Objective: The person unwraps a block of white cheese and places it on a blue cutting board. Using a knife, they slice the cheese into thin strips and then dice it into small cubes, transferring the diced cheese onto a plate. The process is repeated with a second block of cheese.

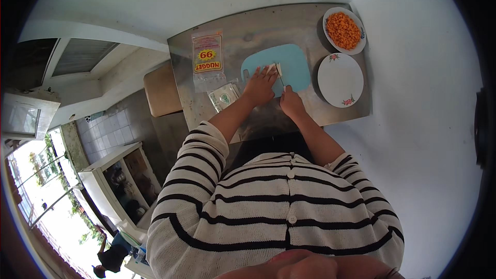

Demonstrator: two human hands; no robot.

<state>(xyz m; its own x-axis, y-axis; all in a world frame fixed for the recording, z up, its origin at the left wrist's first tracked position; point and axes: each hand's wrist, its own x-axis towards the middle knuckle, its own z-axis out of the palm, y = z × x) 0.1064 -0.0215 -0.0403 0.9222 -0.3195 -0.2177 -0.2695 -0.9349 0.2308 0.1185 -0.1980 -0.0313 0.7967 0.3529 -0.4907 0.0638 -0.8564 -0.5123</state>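
A light-blue cutting board (296, 60) lies on the metal tabletop, with a pale, flat piece of food (279, 69) near its middle. My left hand (261, 87) rests over the pale food, fingers spread and pressing it down; the palm covers part of it. In my right hand (291, 102) is the handle of a knife (280, 77). Its thin blade points away from me and lies at the food, close to my left fingertips. A narrow strip of the food shows just right of the blade. Most of the knife handle is hidden in my fist.
Right of the board are an empty white floral plate (340, 80) and a bowl of orange diced food (343, 30). A printed clear plastic bag (208, 56) and a printed packet (224, 97) lie left. A wooden stool (162, 91) adjoins the table; a person (112, 257) stands far off, lower left.
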